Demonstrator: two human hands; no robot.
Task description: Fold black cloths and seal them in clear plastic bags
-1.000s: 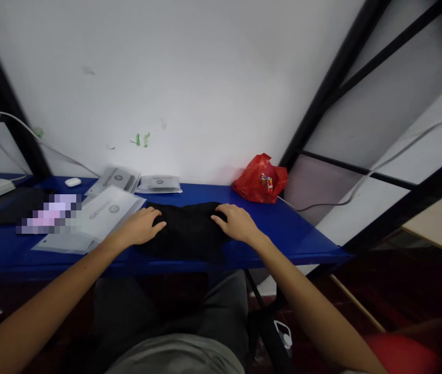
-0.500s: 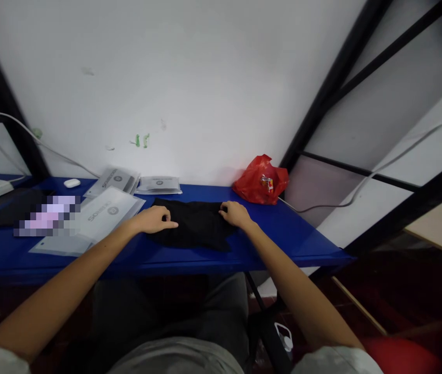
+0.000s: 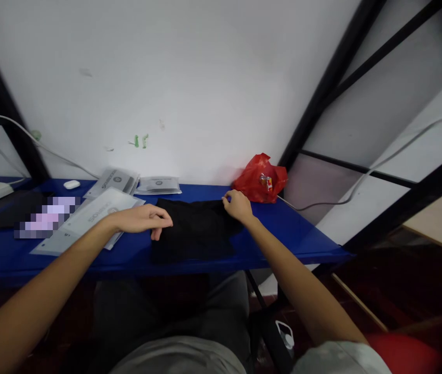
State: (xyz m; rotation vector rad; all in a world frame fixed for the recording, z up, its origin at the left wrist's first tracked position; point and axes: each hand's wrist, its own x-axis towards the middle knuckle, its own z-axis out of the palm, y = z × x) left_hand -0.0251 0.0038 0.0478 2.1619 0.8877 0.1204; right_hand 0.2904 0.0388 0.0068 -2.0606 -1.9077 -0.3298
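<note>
A piece of black cloth, its exact kind unclear, lies spread on the blue tabletop in front of me. Its lower part reaches close to the table's front edge. My left hand is at the cloth's left edge; one finger stretches right over it and others hang down, loosely apart. At the far right corner my right hand has its fingers curled down and closed on the cloth. The fingertips there are partly hidden.
Translucent printed zip bags lie left of the cloth, with a flat packet behind it. A red plastic bag stands at the back right. A white earphone case and a blurred-out object are at left.
The cloth lies flatter, and its front edge has come nearer to me. My left hand has shifted left with its fingers loosened; my right hand has moved slightly away from me.
</note>
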